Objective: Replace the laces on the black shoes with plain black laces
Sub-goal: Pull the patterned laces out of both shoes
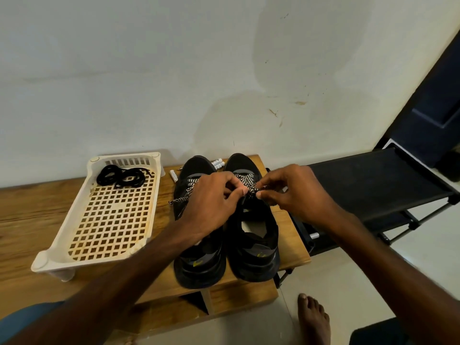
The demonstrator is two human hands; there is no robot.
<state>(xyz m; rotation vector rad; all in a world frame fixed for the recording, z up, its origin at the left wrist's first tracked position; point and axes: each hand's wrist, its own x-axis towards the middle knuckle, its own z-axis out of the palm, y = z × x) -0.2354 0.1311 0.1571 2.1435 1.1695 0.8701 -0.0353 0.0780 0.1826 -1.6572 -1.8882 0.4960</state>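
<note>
Two black shoes stand side by side on a wooden table (pixel 29 212), toes toward the wall: the left shoe (pixel 199 265) and the right shoe (pixel 256 245). Both carry black-and-white patterned laces (pixel 245 179). My left hand (pixel 211 202) and my right hand (pixel 296 192) meet over the right shoe's tongue, each pinching the patterned lace. A loose lace end (pixel 179 200) trails left across the left shoe. Plain black laces (pixel 122 176) lie coiled in the far end of a white plastic basket (pixel 62 245).
Small white cylinders (pixel 218 163) lie behind the shoes near the wall; another white cylinder (pixel 173 176) sits by the basket. A black rack (pixel 373 185) stands right of the table. My bare foot (pixel 315 319) rests on the tiled floor below.
</note>
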